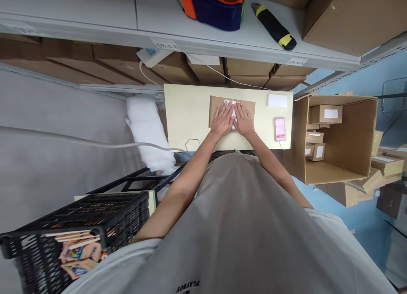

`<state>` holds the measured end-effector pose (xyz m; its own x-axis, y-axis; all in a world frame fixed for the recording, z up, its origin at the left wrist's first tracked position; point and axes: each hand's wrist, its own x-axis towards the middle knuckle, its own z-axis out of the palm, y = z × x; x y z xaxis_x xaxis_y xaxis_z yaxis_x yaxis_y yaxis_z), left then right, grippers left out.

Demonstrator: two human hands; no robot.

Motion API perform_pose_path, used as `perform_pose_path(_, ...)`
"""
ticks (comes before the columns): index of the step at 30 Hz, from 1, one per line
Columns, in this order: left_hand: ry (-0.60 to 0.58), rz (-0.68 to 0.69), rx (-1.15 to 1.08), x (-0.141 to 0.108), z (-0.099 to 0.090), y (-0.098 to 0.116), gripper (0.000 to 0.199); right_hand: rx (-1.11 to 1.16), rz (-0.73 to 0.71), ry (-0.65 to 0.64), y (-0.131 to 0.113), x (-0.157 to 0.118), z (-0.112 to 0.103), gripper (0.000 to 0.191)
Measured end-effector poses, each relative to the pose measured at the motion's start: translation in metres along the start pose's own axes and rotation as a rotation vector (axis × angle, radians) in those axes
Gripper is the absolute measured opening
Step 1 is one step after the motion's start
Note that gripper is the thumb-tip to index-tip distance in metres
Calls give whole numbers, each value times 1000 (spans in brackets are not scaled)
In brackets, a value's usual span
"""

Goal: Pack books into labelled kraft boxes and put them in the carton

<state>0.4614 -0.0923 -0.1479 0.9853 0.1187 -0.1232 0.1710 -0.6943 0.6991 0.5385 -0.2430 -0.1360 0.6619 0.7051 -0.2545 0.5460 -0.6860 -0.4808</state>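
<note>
In the head view, take the brown box (pixel 215 109) under your palms as the centre of the clock. It lies flat on your pale counter (pixel 187 111), near the middle of its length.

Between three and four o'clock, just beyond the counter's end, a large carton (pixel 349 135) stands open towards you. Inside are several small boxes (pixel 326 114), gathered along its near side, most with white labels showing. At eight o'clock you have a black slatted crate (pixel 132 215); it holds pinkish printed packets (pixel 81 253), some lying flat and some stacked edge-on. From ten round to one o'clock, closed brown cartons (pixel 251 67) line the space below the shelf (pixel 159 14).

Your left hand (pixel 223 118) is flat, its fingers straight and slightly spread, lying on top of the box and across part of a white label (pixel 234 111). Your right hand (pixel 243 119) lies just beside it, equally flat, fingers stretched out, also on the box and the label's edge. Neither hand is clamped round anything; the thumbs almost meet over the label.

At about three o'clock on the counter are a white slip (pixel 277 100) and, nearer you, a phone (pixel 280 129) with a pixelated screen.
</note>
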Motion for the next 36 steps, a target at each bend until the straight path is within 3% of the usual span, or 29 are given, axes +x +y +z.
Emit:
perform_pose_path(4, 70, -78, 12, 6, -9, -14, 76, 3, 12, 12, -5, -1, 1, 74)
perform_pose_path(9, 77, -136, 38, 9, -5, -11, 74, 10, 39, 18, -8, -1, 4, 67)
perform_pose_path(14, -19, -70, 66, -9, -3, -10, 71, 10, 28, 26, -1, 0, 7, 66)
perform_pose_path(19, -32, -60, 81, -21, -2, -12, 72, 12, 6, 13, 3, -2, 1, 66)
perform_pose_path(28, -73, 6, 118, -13, -7, -15, 74, -36, -129, -74, 18, -2, -16, 66)
perform_pose_path(36, -118, 5, 172, -14, -15, -13, 77, -138, -106, -54, 15, -2, -6, 71)
